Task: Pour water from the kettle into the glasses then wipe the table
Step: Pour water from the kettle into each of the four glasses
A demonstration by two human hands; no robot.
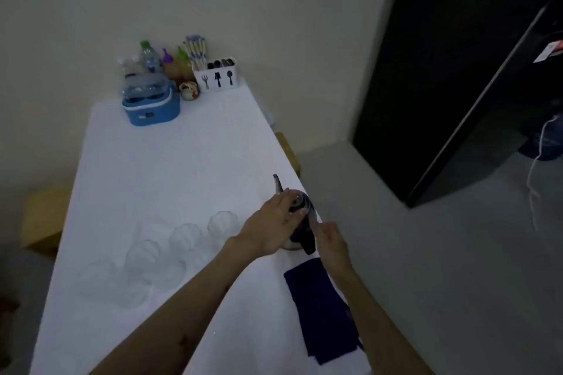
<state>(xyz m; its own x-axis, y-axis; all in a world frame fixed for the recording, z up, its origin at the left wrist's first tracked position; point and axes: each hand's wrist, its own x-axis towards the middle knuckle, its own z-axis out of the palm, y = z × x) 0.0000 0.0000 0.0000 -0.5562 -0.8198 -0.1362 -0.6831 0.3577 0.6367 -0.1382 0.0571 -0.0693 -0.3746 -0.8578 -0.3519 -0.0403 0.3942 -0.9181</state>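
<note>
I see a long counter (182, 161) under a white cloth, running away from me toward the wall. Near its right edge stands the kettle (300, 224), and just this side of it lies a dark blue cloth (323, 307). A row of clear glasses (185, 237) stands slantwise across the near half. At the far end sit a blue container (152, 109), several bottles (150, 59), a small pot (189, 90) and a white cutlery holder (217, 76).
</note>
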